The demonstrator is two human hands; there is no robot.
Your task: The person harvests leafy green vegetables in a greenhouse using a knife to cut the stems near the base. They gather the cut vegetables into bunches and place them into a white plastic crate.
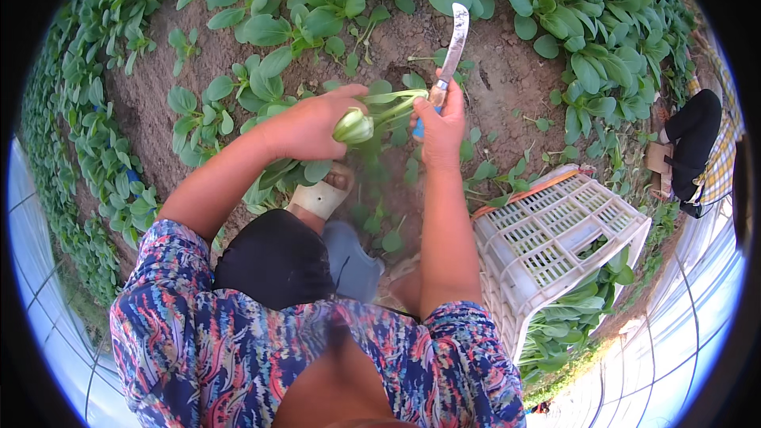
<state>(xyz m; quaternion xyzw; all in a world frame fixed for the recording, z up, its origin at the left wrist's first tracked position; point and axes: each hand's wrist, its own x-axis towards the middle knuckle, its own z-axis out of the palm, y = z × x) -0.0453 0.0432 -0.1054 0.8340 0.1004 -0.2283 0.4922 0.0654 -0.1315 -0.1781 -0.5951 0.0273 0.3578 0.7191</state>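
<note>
1. Murky bits first: with the white plastic crate [519, 277] as landmark, the bok choy head [353, 126] is up and to its left. Its pale base shows fine, but it's hard to say which leaves under the hand belong to it.
2. The blue-grey thing [353, 261] left of the crate is partly covered by a knee, so no clue what it is.
3. Right of the crate, a co-worker [696, 139] in black and yellow plaid is cut off by the dark fisheye rim.
4. Left hand [313, 123], up-left of the crate: curled around the bok choy head, though the fingers underneath are hidden.
5. Right hand [441, 127], above the crate's left end: closed on the handle of a curved knife [455, 51], blade up. Pale stalks [396, 103] reach its thumb; can't tell if they're pinched.
6. More cut greens [567, 313] sit in the tilted crate, partly behind its slats.
</note>
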